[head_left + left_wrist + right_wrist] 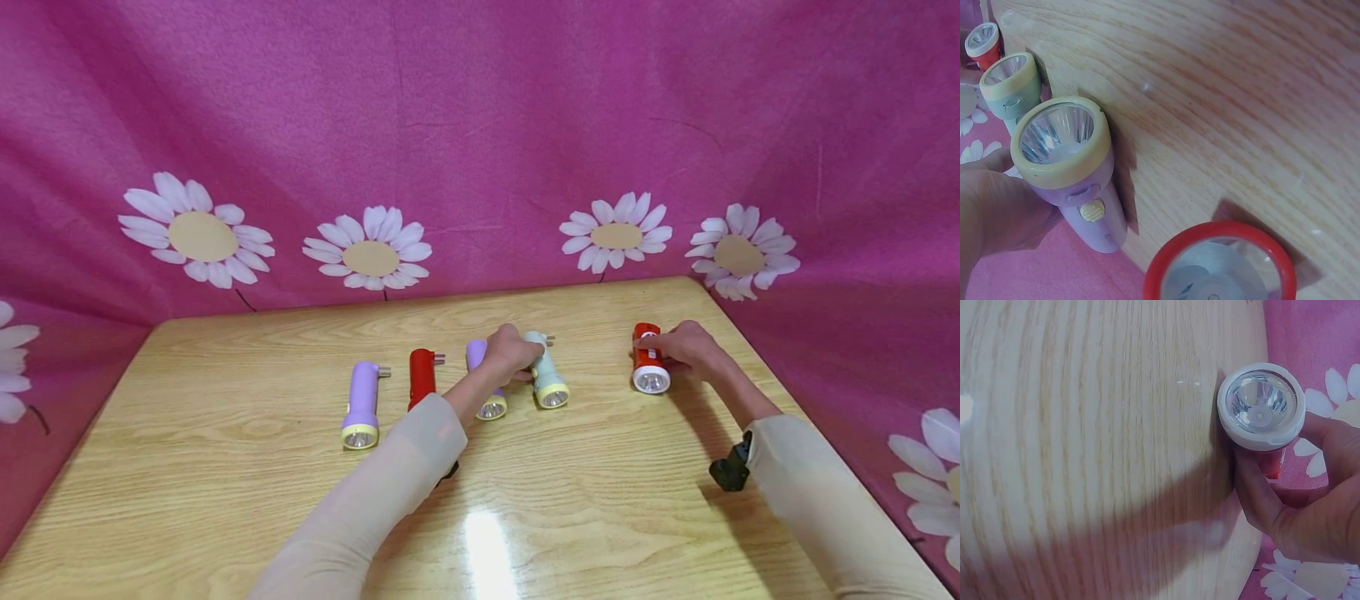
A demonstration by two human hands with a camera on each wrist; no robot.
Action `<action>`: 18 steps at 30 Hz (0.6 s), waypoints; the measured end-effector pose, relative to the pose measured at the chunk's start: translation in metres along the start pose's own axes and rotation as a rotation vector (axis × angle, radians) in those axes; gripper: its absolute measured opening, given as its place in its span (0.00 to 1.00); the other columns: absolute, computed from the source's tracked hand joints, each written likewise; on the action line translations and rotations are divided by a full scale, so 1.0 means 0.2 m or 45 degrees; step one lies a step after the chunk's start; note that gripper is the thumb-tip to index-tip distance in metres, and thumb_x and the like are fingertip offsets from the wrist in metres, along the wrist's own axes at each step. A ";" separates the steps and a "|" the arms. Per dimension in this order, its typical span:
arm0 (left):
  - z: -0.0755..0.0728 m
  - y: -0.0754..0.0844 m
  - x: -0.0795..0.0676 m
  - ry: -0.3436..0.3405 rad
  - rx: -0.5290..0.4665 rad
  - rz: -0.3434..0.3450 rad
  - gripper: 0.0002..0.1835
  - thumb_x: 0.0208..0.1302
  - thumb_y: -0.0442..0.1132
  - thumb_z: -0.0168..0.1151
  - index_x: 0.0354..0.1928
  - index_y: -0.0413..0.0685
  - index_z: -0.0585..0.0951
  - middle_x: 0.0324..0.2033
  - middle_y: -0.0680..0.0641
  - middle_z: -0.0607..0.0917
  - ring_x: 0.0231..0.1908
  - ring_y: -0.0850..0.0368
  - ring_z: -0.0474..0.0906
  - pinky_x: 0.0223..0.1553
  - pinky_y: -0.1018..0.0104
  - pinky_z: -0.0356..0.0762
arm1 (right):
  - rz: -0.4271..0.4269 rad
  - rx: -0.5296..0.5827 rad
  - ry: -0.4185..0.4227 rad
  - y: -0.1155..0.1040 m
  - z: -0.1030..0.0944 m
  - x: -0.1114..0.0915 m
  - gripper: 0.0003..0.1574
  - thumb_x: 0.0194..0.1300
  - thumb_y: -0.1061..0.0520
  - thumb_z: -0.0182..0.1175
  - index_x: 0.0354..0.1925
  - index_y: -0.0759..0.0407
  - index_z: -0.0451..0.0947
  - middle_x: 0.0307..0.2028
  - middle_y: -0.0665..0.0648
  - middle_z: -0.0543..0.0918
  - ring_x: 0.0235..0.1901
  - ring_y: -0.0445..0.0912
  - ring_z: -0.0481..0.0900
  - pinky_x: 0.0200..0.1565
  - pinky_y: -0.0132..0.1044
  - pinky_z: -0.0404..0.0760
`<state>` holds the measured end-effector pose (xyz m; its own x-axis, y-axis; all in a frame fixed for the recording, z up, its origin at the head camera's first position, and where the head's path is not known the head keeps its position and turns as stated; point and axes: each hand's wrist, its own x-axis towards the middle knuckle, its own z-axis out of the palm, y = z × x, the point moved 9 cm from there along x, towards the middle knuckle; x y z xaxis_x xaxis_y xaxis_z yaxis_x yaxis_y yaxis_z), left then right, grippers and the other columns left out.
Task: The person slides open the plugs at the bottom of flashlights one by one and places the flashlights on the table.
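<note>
My left hand [512, 357] reaches over a purple flashlight [492, 407] and pinches the body of the mint-green flashlight [548, 375] beside it. In the left wrist view that purple flashlight [1092, 219], with its cream rim and switch, partly hides the left hand [1004, 215]. Farther right on the table, my right hand [690, 346] grips a red flashlight [647, 342] with a white rim, its lens facing me. The right wrist view has the fingers of the right hand [1310, 515] around its body, just behind the white head [1261, 406].
Left of these lie another purple flashlight [363, 392] and a red one [422, 375], metal plug prongs sticking out at their sides. My left forearm covers the red one's front end. A pink flowered cloth [480, 150] hangs behind the wooden table [225, 467].
</note>
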<state>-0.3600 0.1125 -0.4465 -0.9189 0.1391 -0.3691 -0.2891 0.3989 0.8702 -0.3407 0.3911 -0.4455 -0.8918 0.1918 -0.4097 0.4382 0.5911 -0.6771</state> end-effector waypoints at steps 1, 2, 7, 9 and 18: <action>0.00 0.00 0.00 -0.001 0.000 -0.002 0.09 0.58 0.31 0.59 0.33 0.37 0.68 0.30 0.41 0.74 0.33 0.45 0.81 0.30 0.64 0.82 | 0.005 -0.004 -0.003 0.00 0.00 0.00 0.40 0.56 0.45 0.63 0.49 0.77 0.65 0.38 0.62 0.73 0.29 0.46 0.78 0.39 0.39 0.81; 0.00 0.00 0.00 -0.002 0.001 -0.004 0.09 0.58 0.31 0.59 0.33 0.37 0.68 0.30 0.41 0.74 0.33 0.45 0.81 0.30 0.64 0.82 | 0.006 -0.005 -0.007 0.00 0.00 0.00 0.40 0.56 0.45 0.63 0.49 0.77 0.65 0.39 0.63 0.73 0.29 0.46 0.78 0.39 0.39 0.81; 0.00 0.00 0.00 0.000 0.012 -0.011 0.09 0.58 0.31 0.59 0.34 0.37 0.68 0.30 0.41 0.74 0.32 0.46 0.81 0.29 0.65 0.82 | 0.020 0.006 -0.002 0.00 0.01 0.01 0.40 0.55 0.45 0.64 0.49 0.77 0.65 0.40 0.63 0.73 0.30 0.47 0.78 0.38 0.39 0.81; 0.00 0.00 0.00 0.000 0.015 -0.009 0.09 0.58 0.31 0.59 0.34 0.37 0.68 0.30 0.41 0.74 0.33 0.46 0.80 0.29 0.65 0.82 | 0.019 0.019 0.004 0.00 0.01 0.01 0.40 0.55 0.46 0.64 0.49 0.77 0.64 0.40 0.63 0.73 0.29 0.47 0.78 0.37 0.39 0.82; 0.00 0.00 -0.01 0.000 0.011 0.006 0.09 0.59 0.32 0.59 0.34 0.37 0.68 0.31 0.42 0.74 0.35 0.47 0.79 0.30 0.66 0.82 | -0.023 0.022 0.024 -0.01 0.01 0.01 0.38 0.54 0.47 0.65 0.48 0.77 0.65 0.38 0.63 0.74 0.28 0.45 0.78 0.34 0.38 0.82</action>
<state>-0.3592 0.1124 -0.4457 -0.9204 0.1411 -0.3647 -0.2822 0.4061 0.8692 -0.3431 0.3893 -0.4453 -0.9014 0.1964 -0.3858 0.4239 0.5812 -0.6946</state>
